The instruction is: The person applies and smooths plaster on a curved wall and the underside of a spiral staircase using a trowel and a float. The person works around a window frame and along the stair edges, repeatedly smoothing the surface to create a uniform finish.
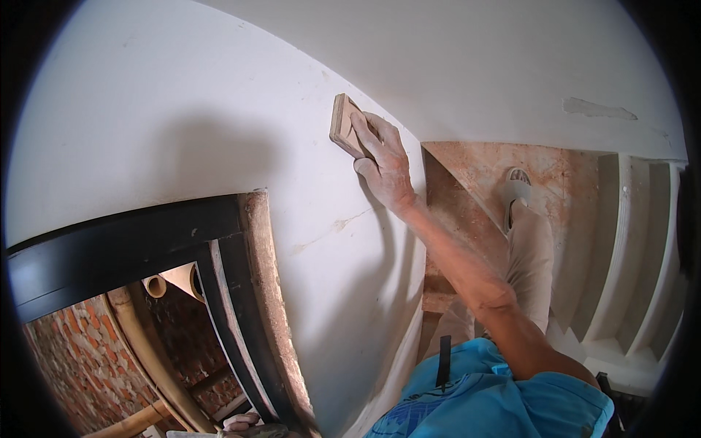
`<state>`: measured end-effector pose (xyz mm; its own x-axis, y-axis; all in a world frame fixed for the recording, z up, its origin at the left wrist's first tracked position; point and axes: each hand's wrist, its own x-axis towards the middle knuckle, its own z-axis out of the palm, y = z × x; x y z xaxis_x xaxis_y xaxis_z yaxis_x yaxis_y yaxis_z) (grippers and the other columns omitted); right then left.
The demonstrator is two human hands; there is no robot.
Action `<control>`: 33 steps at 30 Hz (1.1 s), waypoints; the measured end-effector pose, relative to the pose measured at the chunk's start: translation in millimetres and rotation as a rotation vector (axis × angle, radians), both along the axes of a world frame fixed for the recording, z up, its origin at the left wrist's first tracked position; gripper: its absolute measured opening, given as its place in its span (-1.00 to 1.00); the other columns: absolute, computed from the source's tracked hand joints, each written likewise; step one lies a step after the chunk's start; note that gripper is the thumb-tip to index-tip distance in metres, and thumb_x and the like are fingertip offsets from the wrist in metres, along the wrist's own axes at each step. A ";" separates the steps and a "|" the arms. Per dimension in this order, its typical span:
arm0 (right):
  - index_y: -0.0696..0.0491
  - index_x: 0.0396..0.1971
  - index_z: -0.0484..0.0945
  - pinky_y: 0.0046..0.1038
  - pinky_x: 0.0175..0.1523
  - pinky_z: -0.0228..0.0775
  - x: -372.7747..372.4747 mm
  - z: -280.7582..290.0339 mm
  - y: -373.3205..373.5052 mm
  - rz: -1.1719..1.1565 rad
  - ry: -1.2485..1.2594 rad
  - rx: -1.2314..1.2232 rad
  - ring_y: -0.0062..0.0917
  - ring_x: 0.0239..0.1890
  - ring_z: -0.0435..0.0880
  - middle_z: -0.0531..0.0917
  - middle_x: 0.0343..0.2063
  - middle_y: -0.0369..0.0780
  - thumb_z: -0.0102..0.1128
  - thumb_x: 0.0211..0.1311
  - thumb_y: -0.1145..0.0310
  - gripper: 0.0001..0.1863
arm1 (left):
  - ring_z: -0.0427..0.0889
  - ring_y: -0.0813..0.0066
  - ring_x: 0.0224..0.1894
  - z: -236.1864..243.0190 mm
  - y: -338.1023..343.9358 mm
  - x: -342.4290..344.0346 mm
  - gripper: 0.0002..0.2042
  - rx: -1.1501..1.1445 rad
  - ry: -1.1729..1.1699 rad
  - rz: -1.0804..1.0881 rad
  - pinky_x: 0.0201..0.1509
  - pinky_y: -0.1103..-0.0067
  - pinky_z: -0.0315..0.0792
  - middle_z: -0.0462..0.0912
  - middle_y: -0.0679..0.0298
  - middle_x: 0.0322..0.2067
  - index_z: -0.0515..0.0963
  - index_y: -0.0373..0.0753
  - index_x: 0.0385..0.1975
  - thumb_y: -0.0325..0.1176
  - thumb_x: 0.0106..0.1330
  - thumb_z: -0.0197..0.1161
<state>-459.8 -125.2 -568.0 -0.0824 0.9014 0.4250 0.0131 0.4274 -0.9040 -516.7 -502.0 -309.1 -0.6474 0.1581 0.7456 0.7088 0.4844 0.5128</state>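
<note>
My right hand, pale with dust, is closed around a flat, tan sanding block. The block is against the white wall, near the corner where two wall faces meet; its working face is turned to the wall and hidden. Fingers lie across its back, the thumb along the lower edge. At the bottom edge, beside the dark frame, my left hand shows only as a few dusty, bent fingers. It seems closed on something pale grey that the picture cuts off.
A black frame with a rough plaster edge surrounds an opening at left; bamboo poles and a brick wall stand beyond. White stairs or ledges rise at right. My shoe stands on the dusty reddish floor.
</note>
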 end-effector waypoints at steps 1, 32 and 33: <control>-0.11 0.29 0.43 -0.26 0.22 0.37 0.7 0.9 0.3 0.025 0.004 -0.011 -0.18 0.14 0.42 0.44 0.15 -0.10 0.13 -0.10 0.63 -0.21 | 0.43 0.44 -0.74 1.6 -7.7 -2.3 -0.59 -0.012 0.002 -0.031 -0.49 0.53 0.45 0.43 0.32 -0.81 0.38 -0.22 -0.49 -0.12 0.58 -0.22; 0.23 -0.13 0.63 -0.18 -0.06 0.47 -6.1 -66.9 19.3 -0.128 -0.236 -0.614 -0.08 -0.22 0.65 0.64 -0.37 0.14 0.13 0.10 0.10 -0.50 | 0.26 0.60 -0.56 13.7 -85.2 -54.4 -0.42 -0.409 0.207 -0.777 -0.39 0.49 0.43 0.33 0.31 -0.45 0.12 -0.55 0.34 -0.12 0.58 -0.27; 0.23 -0.15 0.63 -0.17 -0.05 0.47 -6.0 -76.9 19.5 -0.140 -0.255 -0.633 -0.07 -0.22 0.66 0.64 -0.38 0.14 0.13 0.10 0.11 -0.51 | 0.27 0.58 -0.55 10.6 -89.3 -50.1 -0.42 -0.408 0.222 -0.620 -0.39 0.49 0.43 0.34 0.29 -0.44 0.11 -0.55 0.34 -0.12 0.58 -0.28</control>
<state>-465.7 -105.7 -644.9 0.0251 0.9788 -0.2033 0.2745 -0.2023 -0.9401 -566.8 -591.3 -298.5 -0.1935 0.7328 0.6524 0.9773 0.0857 0.1936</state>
